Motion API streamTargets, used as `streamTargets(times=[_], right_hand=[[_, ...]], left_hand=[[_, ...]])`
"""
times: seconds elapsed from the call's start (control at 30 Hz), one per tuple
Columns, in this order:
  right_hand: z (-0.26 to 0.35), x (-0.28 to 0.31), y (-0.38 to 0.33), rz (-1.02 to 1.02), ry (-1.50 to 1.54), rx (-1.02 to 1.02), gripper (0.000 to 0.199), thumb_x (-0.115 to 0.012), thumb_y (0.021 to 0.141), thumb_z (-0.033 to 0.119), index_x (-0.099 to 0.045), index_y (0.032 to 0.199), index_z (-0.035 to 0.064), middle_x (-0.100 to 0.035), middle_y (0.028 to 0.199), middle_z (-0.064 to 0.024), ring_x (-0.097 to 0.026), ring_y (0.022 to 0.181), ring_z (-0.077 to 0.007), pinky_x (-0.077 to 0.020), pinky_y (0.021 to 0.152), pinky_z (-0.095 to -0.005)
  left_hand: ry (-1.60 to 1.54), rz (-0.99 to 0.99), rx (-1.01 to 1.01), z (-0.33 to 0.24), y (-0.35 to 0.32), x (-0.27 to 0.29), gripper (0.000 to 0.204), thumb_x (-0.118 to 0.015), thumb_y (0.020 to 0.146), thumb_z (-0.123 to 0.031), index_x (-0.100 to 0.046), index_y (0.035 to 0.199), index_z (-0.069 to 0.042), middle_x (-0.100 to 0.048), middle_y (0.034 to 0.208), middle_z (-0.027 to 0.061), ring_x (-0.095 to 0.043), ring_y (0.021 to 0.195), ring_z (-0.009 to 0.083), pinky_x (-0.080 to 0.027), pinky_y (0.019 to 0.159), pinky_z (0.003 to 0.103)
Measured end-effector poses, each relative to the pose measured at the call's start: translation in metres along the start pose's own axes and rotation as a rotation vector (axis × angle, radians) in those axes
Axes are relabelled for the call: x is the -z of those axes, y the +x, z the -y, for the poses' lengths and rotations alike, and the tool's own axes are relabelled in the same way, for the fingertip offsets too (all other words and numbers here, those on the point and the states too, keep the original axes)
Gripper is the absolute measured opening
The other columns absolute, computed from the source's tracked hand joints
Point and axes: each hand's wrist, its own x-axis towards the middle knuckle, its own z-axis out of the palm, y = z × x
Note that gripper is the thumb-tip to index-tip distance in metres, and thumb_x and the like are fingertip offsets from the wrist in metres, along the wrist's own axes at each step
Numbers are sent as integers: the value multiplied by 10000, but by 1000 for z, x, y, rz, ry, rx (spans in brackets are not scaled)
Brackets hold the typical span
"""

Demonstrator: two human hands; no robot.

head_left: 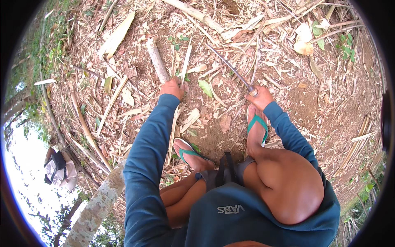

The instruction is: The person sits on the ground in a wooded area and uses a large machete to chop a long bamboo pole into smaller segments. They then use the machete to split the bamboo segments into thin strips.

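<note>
Here, left hand (173,87): fingers clenched around the near end of a bamboo stick (157,61) lying on the ground.
Right hand (259,97): fingers wrapped on a machete (228,65), blade pointing away.
Ground (296,99): dry leaves, bamboo slivers.
Feet: green flip-flops (257,123).

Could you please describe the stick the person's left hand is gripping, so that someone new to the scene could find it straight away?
Start at the squatting person's blue left sleeve and follow it up to the left hand on the littered ground. The pale bamboo piece runs up and leftward from that hand. Unlike the thin flat splints and dry leaves around it, it is round, thick and greyish, and the only piece held.
</note>
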Motion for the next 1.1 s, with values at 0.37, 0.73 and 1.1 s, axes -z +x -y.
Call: streamTargets(times=[0.37, 0.73, 1.1], right_hand=[[2, 1, 0, 3, -8, 22, 495, -737, 751, 375, -670, 1077, 8, -681, 853, -256, -682, 814, -374, -529, 795, -415], [44, 11, -19, 114, 362, -68, 534, -762, 829, 277, -594, 1200, -69, -613, 665, -71, -550, 484, -132, -445, 457, -297], [259, 102, -79, 109, 468, 652, 475, -691, 911, 340, -556, 1185, -24, -587, 764, -41, -538, 544, -70, -454, 494, -235]], left_hand=[[-623, -78, -165, 13, -41, 229, 273, -669, 925, -156, -633, 1129, 21, -722, 850, 119, -693, 711, 146, -580, 625, 263], [-893, -689, -395, -21, -120, 350, 240, -636, 954, -129, -639, 1122, 43, -724, 982, 156, -708, 845, 168, -592, 731, 261], [-995, -698, -365, -30, -105, 298, 192, -660, 926, -95, -626, 1055, 43, -730, 885, 154, -696, 821, 143, -569, 746, 289]])
